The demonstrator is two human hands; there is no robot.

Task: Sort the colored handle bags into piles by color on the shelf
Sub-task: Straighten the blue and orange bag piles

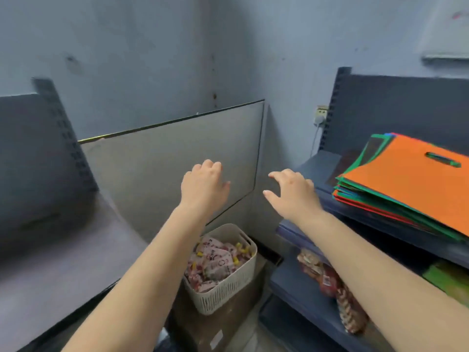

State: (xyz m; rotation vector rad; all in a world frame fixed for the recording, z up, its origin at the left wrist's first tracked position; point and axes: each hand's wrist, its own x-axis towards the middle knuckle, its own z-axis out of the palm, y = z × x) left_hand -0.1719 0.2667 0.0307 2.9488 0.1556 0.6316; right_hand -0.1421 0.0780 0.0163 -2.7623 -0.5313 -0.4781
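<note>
Dim corner of a room with blue-grey walls (152, 47), dark blue metal shelving on both sides. Nearest: two bare forearms reach forward from the bottom edge, both held in the air over the gap between the shelf units. Below them, a cream slotted plastic basket (228, 290) full of pink printed packets sits on a brown cardboard box (215, 326). Right lower shelf (291, 283) holds reddish snack packets, blurred. Left shelf board (50, 262) is a bare grey-purple surface. Left hand (205, 184) palm down, fingers loosely bent, holding nothing. Right hand (291, 191) palm down, fingers spread and slightly curved, holding nothing, just beside the edge of the right upper shelf (317, 163) but contact can't be confirmed. On that shelf, right of the right hand: one mixed stack of flat fabric handle bags (406, 186), orange bag with cut-out handle on top, green, red and blue edges showing beneath, corner overhanging the shelf front. Further back, a grey flat panel (172, 161) leans against the corner wall. White wall socket with plug (321, 115) beside the right shelf upright.
</note>
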